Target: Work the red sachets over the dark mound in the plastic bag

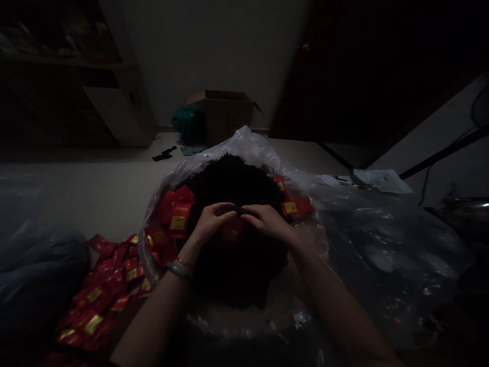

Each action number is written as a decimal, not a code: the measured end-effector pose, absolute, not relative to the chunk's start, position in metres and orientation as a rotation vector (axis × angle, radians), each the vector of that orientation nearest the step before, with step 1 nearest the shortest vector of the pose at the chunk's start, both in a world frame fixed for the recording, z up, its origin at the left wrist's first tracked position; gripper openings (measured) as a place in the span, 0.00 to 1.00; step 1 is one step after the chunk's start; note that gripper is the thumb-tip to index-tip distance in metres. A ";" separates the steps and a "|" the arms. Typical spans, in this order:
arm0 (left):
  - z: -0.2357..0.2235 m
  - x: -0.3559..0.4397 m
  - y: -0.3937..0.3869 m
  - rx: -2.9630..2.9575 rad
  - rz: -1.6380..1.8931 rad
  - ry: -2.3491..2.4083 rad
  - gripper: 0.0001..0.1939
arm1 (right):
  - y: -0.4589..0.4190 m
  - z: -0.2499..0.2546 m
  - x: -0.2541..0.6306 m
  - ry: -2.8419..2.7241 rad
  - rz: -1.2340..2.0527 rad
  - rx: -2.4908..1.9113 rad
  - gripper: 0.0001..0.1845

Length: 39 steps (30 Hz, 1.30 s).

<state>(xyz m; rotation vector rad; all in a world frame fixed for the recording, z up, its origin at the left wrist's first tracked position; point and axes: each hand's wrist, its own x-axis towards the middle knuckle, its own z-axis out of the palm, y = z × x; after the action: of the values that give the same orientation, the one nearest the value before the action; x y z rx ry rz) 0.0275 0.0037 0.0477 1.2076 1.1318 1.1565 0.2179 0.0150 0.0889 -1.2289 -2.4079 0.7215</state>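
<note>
My left hand (216,218) and my right hand (263,219) meet over a big dark, shaggy heap (229,178). Between the fingertips of both is a small dark strip (237,209); its kind is too dim to tell. The heap sits in a wide-open clear plastic bag (248,140), and its pieces are too dark to make out singly. Just below my hands a red packet (231,233) lies on the heap, partly in shadow. More red packets with gold labels (179,216) rest along the bag's left side, and a few others (296,206) at its right.
Loose red packets (103,290) are piled on the floor at the left. Beyond the bag stand an open cardboard box (229,117) and a teal bundle (189,124). Clear plastic sheeting (382,255) spreads at the right. A dark filled bag (42,275) sits at far left.
</note>
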 end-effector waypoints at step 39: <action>0.043 0.030 0.005 1.279 1.192 1.225 0.25 | 0.027 0.061 0.212 -1.806 0.848 -1.178 0.08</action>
<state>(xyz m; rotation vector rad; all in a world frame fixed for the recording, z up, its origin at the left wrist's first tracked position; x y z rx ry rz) 0.0302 0.0049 0.0434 1.2788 1.2247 1.1917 0.2119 0.0273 0.0610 -1.1783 -1.8061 0.8478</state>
